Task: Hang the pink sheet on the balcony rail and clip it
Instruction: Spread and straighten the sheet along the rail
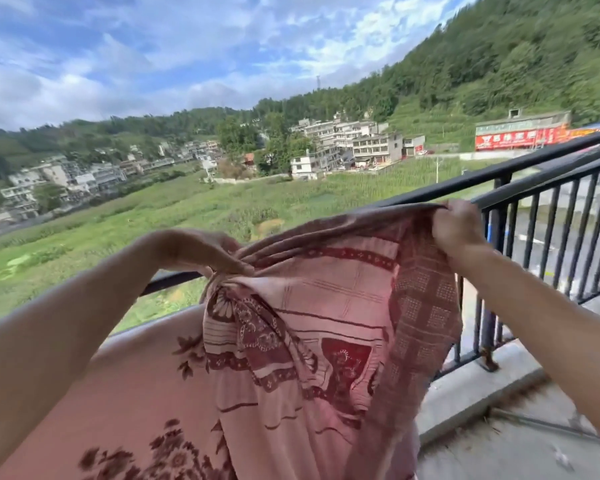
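Note:
The pink sheet (329, 306), patterned in dark red, hangs in front of me in loose folds and fills the lower middle of the view. My left hand (201, 251) grips a bunched part of its upper edge. My right hand (456, 225) pinches the upper edge further right, held up at about rail height. Between the hands the edge sags in a gathered band. The black metal balcony rail (520, 168) runs from lower left to upper right behind the sheet. Part of the sheet at lower left seems to lie over the rail. No clip is in view.
The rail's vertical bars (551, 237) stand on a concrete kerb (471, 393) at the right, with the balcony floor (520, 452) below it. Beyond the rail lie green fields, houses and a wooded hill.

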